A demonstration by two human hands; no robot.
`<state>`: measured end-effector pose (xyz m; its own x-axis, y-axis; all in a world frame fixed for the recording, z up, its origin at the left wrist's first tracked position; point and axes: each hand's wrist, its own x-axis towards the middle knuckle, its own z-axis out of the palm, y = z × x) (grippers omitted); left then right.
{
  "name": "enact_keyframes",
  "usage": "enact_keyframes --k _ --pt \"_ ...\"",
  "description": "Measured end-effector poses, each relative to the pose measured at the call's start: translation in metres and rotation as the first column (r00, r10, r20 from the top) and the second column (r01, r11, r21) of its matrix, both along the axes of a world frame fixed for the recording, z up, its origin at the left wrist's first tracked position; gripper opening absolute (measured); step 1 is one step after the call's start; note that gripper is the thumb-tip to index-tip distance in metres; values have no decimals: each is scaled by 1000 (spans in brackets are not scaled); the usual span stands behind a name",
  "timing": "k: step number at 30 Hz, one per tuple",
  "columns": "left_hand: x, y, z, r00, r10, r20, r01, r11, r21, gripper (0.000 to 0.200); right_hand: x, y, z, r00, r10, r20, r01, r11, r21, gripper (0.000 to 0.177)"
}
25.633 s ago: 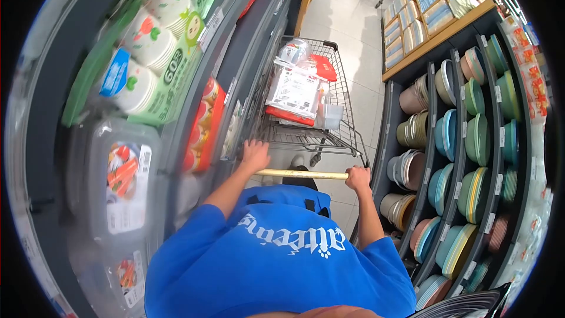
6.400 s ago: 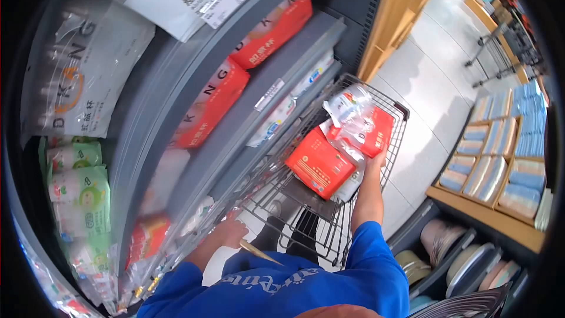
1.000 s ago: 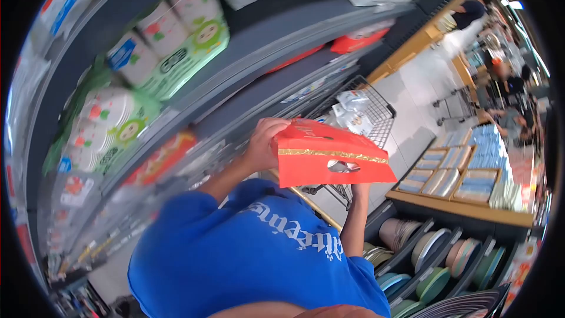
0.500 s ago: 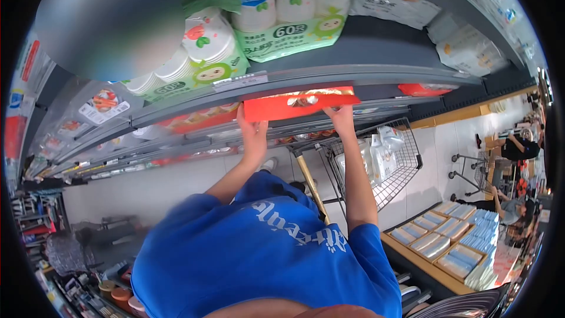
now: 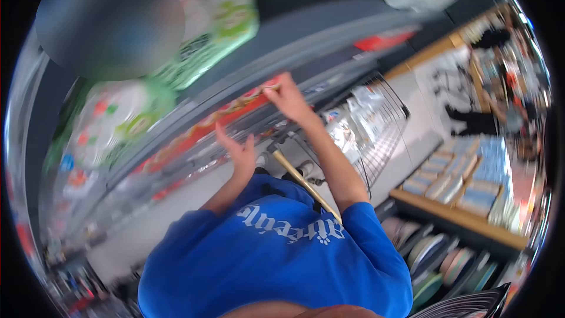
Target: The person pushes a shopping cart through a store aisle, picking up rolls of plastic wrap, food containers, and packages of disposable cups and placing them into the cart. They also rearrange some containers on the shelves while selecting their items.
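My right hand point(image 5: 289, 101) is at the lower shelf, its fingers bent over the right end of a red box point(image 5: 250, 103) with gold on it. Blur hides exactly how the fingertips meet the box. In front of the same row, my left hand point(image 5: 236, 152) is open, thumb and fingers apart, with nothing in it. The box lies in line with other red packages point(image 5: 170, 152) along the shelf.
Green-and-white packs of paper cups point(image 5: 220, 38) stand on the shelf above. A wire shopping cart point(image 5: 376, 141) holding white packages is at my right. Behind it is a wooden-edged display point(image 5: 459, 219) with stacked goods. People are farther back.
The red box has gone from being held in both hands in front of the shelf to lying in the row. My left hand has let go and dropped lower. The view has tilted.
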<state>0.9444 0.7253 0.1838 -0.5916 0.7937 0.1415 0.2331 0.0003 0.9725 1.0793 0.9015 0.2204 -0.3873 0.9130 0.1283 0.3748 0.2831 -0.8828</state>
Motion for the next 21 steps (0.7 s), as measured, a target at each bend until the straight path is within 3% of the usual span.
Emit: enact_keyframes --k 1,3,5,7,9,11,12,13,15,18,21 --pt "16 -1 -6 991 -111 -73 108 993 -43 88 11 -5 -5 1000 -14 3 14 997 77 44" --pt "34 -5 -29 916 -334 -223 310 941 -134 81 38 -32 -41 960 -235 153 144 881 451 46" --pt "42 -5 -45 691 -668 -276 595 742 -309 61 84 -63 -70 939 -309 152 245 911 333 46" --pt "47 -16 -70 523 -769 -369 650 639 -411 38 133 -96 -108 895 -415 167 390 907 161 46" --pt "50 -20 -83 379 -806 -454 670 578 -466 24 197 -131 -171 789 -558 257 585 810 -36 46" --pt "52 -14 -86 228 -809 -541 659 538 -526 15 270 -167 -261 610 -660 439 790 549 -274 44" --pt "57 -8 -87 151 -801 -579 646 523 -556 11 312 -185 -295 573 -758 312 730 299 -615 45" --pt "67 -3 -86 192 -791 -581 605 562 -564 9 346 -201 -313 475 -852 221 493 50 -869 45" --pt "92 12 -83 276 -755 -595 510 639 -575 6 385 -221 -317 188 -951 246 453 -139 -881 46" --pt "112 31 -90 254 -733 -631 398 673 -623 7 442 -226 -364 305 -870 386 621 -126 -774 53" --pt "110 28 -101 241 -703 -669 369 704 -607 5 461 -181 -393 321 -926 199 457 -33 -889 58"
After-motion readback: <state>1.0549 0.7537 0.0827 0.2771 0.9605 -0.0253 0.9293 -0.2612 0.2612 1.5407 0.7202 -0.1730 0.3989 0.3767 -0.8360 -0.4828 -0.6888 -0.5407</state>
